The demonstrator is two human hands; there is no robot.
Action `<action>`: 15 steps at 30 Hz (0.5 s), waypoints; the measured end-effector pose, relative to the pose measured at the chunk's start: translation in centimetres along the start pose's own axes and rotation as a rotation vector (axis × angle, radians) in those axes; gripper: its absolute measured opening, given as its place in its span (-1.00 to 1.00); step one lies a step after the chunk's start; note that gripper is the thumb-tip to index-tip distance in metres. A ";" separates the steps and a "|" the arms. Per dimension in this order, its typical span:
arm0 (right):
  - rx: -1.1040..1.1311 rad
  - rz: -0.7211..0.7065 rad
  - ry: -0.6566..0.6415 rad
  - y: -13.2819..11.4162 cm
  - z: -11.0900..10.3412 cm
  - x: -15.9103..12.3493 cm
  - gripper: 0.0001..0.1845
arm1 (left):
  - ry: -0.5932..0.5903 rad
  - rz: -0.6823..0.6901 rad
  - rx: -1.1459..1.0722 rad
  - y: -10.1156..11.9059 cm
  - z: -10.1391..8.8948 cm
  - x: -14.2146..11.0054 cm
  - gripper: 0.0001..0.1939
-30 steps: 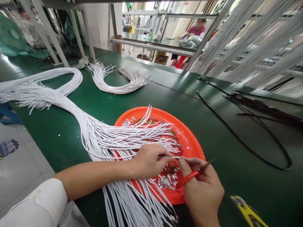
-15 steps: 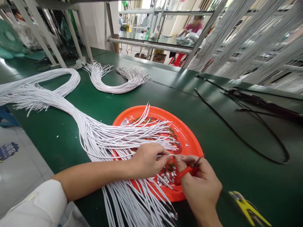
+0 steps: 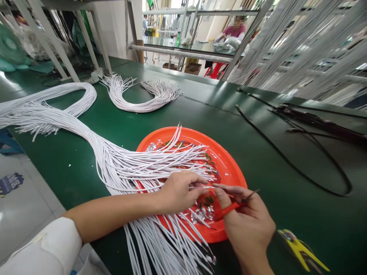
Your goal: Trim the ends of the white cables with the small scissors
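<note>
My left hand (image 3: 181, 193) pinches one thin white cable (image 3: 210, 187) near its end, over a round red tray (image 3: 236, 172). The thumb and forefinger of my right hand (image 3: 250, 227) are closed at the tip of that same cable. Tucked in the right palm are red-handled scissors (image 3: 229, 209), their dark blade pointing up and to the right. A large bundle of white cables (image 3: 126, 160) runs in from the left and fans out across the tray and below my left forearm. Shiny foil scraps (image 3: 202, 215) lie in the tray beneath my hands.
Yellow-handled pliers (image 3: 301, 250) lie at the lower right. Black cables (image 3: 323, 122) rest on the green table (image 3: 212, 114) at right. Another white cable bundle (image 3: 140, 107) curves near the back. Hanging white cables (image 3: 301, 42) and metal frames stand behind; a person (image 3: 233, 30) sits beyond.
My right hand has shifted slightly right, away from my left hand, and a little more of the cable end shows between them. The left hand stays nearly in place.
</note>
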State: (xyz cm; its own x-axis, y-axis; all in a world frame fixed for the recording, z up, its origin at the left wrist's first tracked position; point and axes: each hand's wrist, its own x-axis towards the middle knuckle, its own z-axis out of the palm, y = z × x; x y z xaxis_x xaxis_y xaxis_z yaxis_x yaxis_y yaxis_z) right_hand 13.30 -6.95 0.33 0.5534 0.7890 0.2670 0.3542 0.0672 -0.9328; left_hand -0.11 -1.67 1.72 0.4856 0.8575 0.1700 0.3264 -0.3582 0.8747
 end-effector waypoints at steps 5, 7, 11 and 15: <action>-0.023 0.056 -0.011 0.1 -0.2 -0.2 -0.75 | -0.051 0.018 -0.016 0.0 -0.1 0.0 -0.85; -0.048 0.056 -0.020 0.2 -0.3 -0.2 -0.74 | -0.077 0.018 -0.034 0.0 -0.1 0.0 -0.84; -0.118 0.038 -0.014 0.1 -0.3 0.0 -0.74 | -0.083 -0.017 -0.057 0.0 -0.1 0.1 -0.84; -0.122 0.028 -0.007 -0.1 -0.3 0.0 -0.76 | -0.068 -0.068 -0.011 0.2 -0.2 0.1 -0.85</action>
State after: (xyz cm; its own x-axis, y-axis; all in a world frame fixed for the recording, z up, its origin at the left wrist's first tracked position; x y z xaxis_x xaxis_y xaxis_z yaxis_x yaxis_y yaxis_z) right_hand 13.51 -7.11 0.53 0.5595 0.7936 0.2388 0.4281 -0.0300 -0.9032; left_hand -0.22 -1.55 1.99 0.5171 0.8523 0.0791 0.3514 -0.2956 0.8883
